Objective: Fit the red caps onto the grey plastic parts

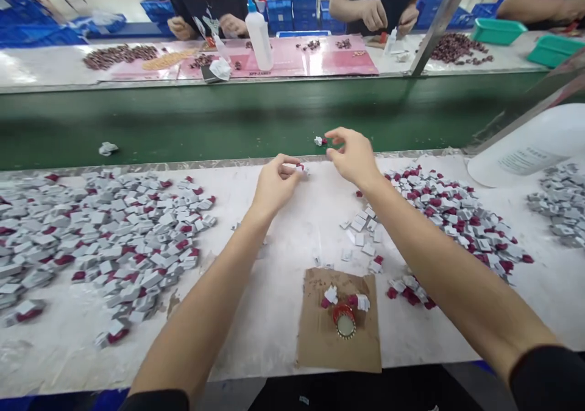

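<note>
My left hand (278,182) is near the table's far edge, thumb and fingers pinched at a small white and dark red piece (301,168). To its right, my right hand (351,152) reaches over the green belt, its thumb and index finger apart and nothing visible between them. Just left of those fingertips a white and red piece (319,141) lies on the belt. Nearer to me, a cardboard square (338,353) bears two white and red pieces and a round metal cap (345,324) with a jagged rim.
Grey and red pieces (132,234) spread over the left; another pile (457,216) lies under and beside my right forearm. A large white bottle (530,146) leans at the right. Across the green belt (205,125), people work at a table with bottles and green trays.
</note>
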The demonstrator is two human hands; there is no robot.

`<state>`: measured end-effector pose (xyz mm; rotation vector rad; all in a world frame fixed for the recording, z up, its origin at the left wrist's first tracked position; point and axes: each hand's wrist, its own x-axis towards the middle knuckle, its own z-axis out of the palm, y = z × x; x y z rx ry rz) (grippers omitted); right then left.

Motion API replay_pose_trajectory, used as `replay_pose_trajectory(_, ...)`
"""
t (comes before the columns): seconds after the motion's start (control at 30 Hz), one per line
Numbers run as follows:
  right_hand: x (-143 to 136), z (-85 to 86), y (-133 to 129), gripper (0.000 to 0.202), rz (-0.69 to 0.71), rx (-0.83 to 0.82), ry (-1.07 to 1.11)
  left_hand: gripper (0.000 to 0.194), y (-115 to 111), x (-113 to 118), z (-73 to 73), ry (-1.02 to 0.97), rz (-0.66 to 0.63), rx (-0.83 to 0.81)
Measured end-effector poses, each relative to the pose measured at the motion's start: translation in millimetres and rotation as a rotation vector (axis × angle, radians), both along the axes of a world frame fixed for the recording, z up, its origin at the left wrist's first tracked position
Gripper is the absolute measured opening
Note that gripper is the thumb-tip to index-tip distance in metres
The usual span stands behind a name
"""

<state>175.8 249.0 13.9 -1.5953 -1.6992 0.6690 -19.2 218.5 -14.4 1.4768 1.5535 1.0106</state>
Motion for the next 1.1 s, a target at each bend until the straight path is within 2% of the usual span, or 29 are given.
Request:
replay_pose_trajectory(0.1,-31.8,-7.3,59.8,0.039,0.037,-0.054,-0.029,0.016,47.9,2.4,-7.1,0.042,0.091,0.016)
replay_pose_trajectory(0.2,-46.7,-11.6,88.2,0.025,0.034,-0.118,-0.019,0.019,83.1,8.7,-8.7,0.080,0.117,0.026)
replay_pose_trajectory(0.3,-37.5,-8.8,83.9,0.020,0.004,-0.125,0.055,0.024,101.1,11.7,-8.6,0.124,0.107,0.017)
replay_pose_trajectory(0.37,-19.8,-2.7,62.7,0.024,-0.004,-0.117,0.127,0.027,98.8,12.7,-6.8,0.157,0.120,0.011)
replay_pose_trajectory(0.43,3.2,5.0,27.6,0.026,0.010,-0.115,0.244,0.035,81.6,15.4,-2.0,0.200,0.134,0.045)
replay_pose_trajectory(0.5,26.2,11.6,-17.3,0.021,0.030,-0.116,0.470,0.041,49.9,21.4,6.4,0.218,0.037,0.132)
replay_pose_trajectory(0.57,44.2,14.8,-65.2,0.019,0.000,-0.127,0.683,0.032,8.5,30.9,17.0,0.118,-0.257,0.209)
replay_pose_trajectory(0.6,50.5,15.0,-88.0,0.018,-0.025,-0.126,0.742,0.024,-13.1,36.6,22.5,-0.005,-0.413,0.178)
replay_pose_trajectory(0.67,57.4,13.8,-127.3,0.021,-0.063,-0.123,0.769,0.019,-52.6,48.5,32.1,-0.231,-0.588,0.083)
replay_pose_trajectory(0.73,59.0,12.3,-156.1,0.024,-0.084,-0.109,0.753,0.017,-82.4,58.8,38.8,-0.343,-0.611,0.020)
replay_pose_trajectory(0.8,58.8,12.5,-175.0,0.024,-0.098,-0.076,0.719,0.014,-101.6,65.3,42.5,-0.362,-0.580,-0.003)
replay_pose_trajectory(0.97,65.1,17.5,-207.3,0.014,-0.035,-0.008,0.554,0.012,-130.9,62.6,46.4,-0.236,-0.522,0.013)
replay_pose_trajectory(1.1,72.2,13.2,-236.9,0.021,0.095,0.105,0.234,0.018,-160.4,50.3,49.1,-0.115,-0.620,-0.072)
